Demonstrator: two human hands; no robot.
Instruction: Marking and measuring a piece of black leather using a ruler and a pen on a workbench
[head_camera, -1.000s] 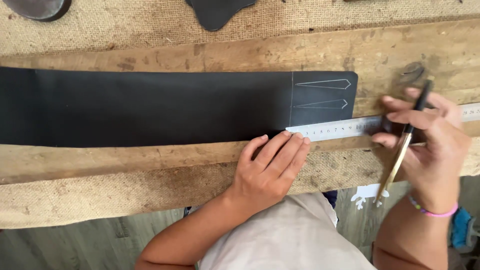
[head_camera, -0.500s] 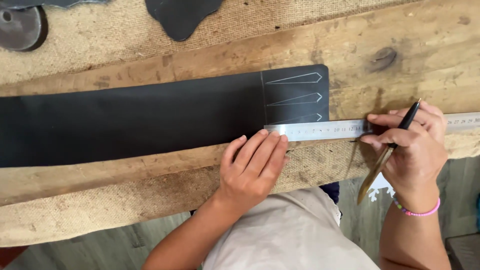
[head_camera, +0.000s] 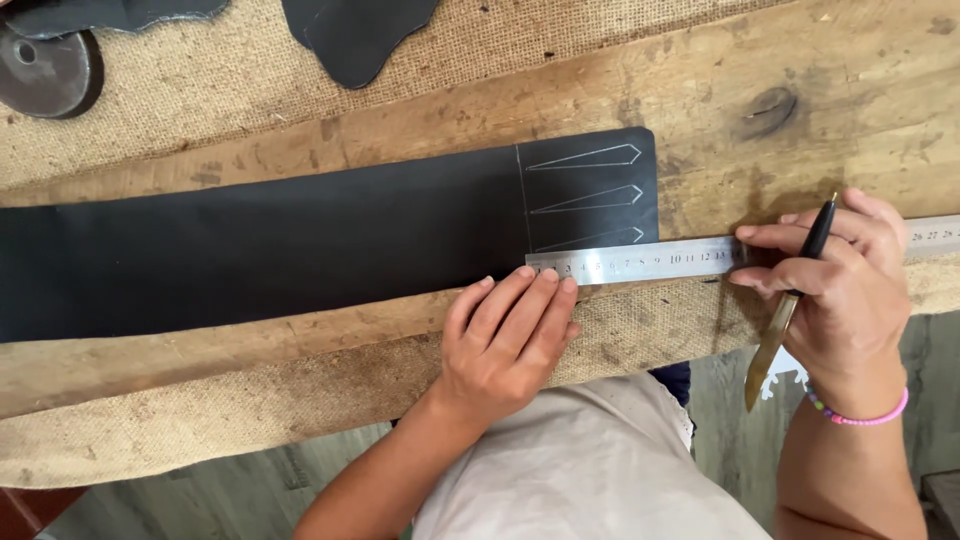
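A long black leather strip (head_camera: 280, 240) lies across a wooden workbench (head_camera: 560, 95), with three pointed shapes drawn in pale lines at its right end. A steel ruler (head_camera: 650, 261) lies along the strip's lower right edge. My left hand (head_camera: 505, 340) lies flat with its fingertips pressing on the ruler's left end and the leather edge. My right hand (head_camera: 835, 290) rests on the ruler further right and holds a knife (head_camera: 790, 305) with a black handle and a brass-coloured blade that points down past the bench edge.
Burlap (head_camera: 200, 110) covers the back of the bench and its front edge. A round dark metal weight (head_camera: 45, 70) sits at the far left, and dark leather offcuts (head_camera: 360, 35) lie at the top. Floor shows below the bench.
The view has shifted, so the leather and ruler now sit lower and more centred. Both hands keep their places on the ruler.
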